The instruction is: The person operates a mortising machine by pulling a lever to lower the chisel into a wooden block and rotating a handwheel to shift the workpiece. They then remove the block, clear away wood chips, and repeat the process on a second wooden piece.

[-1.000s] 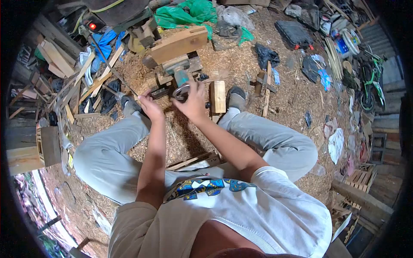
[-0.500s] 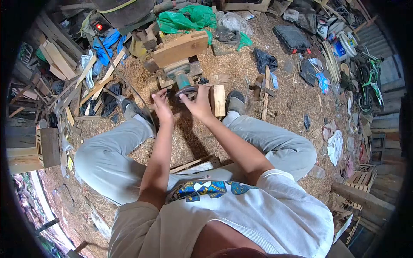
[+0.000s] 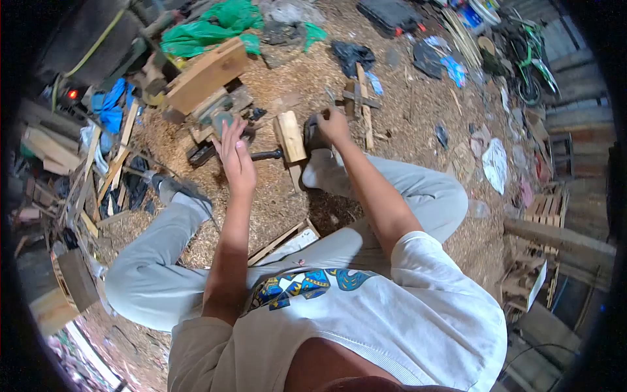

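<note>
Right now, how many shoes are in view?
2: the left shoe, left of the left hand, and the right shoe, beside the right hand. Others may be hidden.

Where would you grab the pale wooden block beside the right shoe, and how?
I'd probably take the pale wooden block across its middle, from above, pinching its long sides: it looks longer than wide, its top is uncovered, and the right shoe crowds one side.

In the upper left, the long brown wooden board [image 3: 208, 77] lies below the crumpled green plastic sheet [image 3: 219, 27]; the oblong pale wooden block [image 3: 291, 137] lies at upper centre.
</note>
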Available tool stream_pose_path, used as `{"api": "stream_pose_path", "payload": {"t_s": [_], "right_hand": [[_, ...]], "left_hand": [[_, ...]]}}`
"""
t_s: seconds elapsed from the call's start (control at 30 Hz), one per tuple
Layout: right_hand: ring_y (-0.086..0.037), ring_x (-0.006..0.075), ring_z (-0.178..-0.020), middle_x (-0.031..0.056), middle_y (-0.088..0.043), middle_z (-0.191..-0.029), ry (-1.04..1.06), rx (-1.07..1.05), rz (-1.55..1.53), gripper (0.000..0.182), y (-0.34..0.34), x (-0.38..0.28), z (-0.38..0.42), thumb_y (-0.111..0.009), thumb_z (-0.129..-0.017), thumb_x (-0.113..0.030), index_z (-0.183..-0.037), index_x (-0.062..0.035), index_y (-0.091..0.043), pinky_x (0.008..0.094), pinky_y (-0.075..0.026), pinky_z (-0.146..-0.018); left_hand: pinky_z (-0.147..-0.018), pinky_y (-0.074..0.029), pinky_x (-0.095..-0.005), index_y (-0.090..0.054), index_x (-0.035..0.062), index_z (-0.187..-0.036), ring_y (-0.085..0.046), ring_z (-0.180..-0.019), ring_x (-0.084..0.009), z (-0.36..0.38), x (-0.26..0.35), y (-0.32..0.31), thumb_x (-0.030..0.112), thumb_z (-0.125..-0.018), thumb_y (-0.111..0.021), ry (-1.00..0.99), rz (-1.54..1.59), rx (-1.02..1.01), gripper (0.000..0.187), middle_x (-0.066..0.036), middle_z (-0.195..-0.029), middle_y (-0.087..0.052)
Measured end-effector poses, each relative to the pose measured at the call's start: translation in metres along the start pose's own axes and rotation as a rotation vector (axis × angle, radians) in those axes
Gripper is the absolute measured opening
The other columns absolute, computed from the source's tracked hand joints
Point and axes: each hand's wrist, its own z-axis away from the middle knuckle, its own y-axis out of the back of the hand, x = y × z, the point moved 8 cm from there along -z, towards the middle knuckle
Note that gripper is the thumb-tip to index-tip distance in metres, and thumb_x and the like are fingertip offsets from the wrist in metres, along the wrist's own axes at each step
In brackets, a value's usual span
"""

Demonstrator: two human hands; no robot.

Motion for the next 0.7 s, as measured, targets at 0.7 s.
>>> {"api": "stream_pose_path", "payload": {"t_s": [0.7], "right_hand": [[-0.064,0.0467,-0.128,0.0245,-0.063,-0.139,-0.658,0.154,0.279,0.047,0.04,0.179,0.0,-0.065,-0.098,-0.023,-0.139,-0.003,-0.057,0.0542,-0.052,-0.108]], "left_hand": [[-0.127,-0.029,-0.0503,-0.075,-0.0055,-0.118,-0.042,-0.154,-0.0433,0.015,-0.008,-0.07,0.031,-0.117,-0.031,0.048,0.268,-0.309,0.057,-0.02,-0.149,-0.062]]}}
